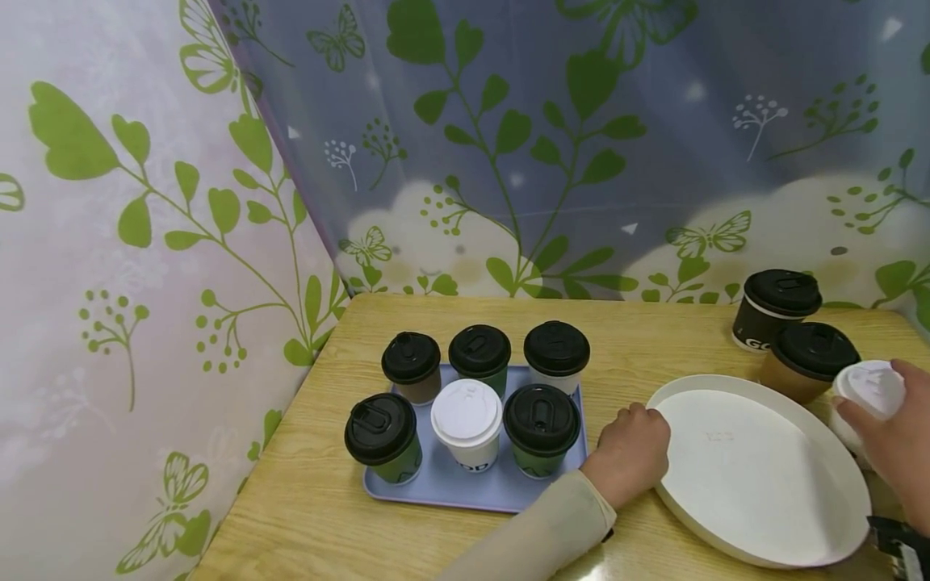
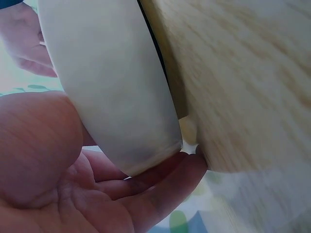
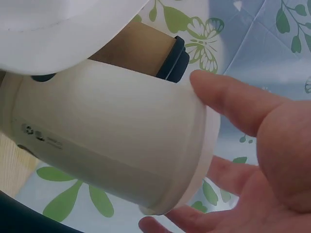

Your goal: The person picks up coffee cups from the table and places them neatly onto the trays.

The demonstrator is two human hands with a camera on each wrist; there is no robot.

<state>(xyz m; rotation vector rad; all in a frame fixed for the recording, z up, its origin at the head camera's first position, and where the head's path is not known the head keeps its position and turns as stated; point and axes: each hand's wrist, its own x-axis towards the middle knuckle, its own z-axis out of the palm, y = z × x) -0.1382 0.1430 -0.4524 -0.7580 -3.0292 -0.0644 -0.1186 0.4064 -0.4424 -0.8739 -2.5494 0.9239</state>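
With curled fingers, my left hand (image 1: 630,452) grips the left edge of a round white tray (image 1: 756,484). The left wrist view shows the fingers (image 2: 160,194) reaching down around the tray wall (image 2: 112,82) to its lower edge. At the far right, my right hand (image 1: 897,440) holds a white paper cup (image 1: 846,424) by its white lid (image 1: 872,387), thumb on one side and fingers on the other. Seen from the right wrist, the cup (image 3: 112,131) stands close beside the tray rim (image 3: 58,53).
A brown cup (image 1: 788,379) with a black lid and a black cup (image 1: 756,327) stand behind the tray. To the left, a blue rectangular tray (image 1: 450,492) carries several lidded cups, one with a white lid (image 1: 467,411). Printed curtains (image 1: 465,161) hang behind the wooden table (image 1: 291,516).
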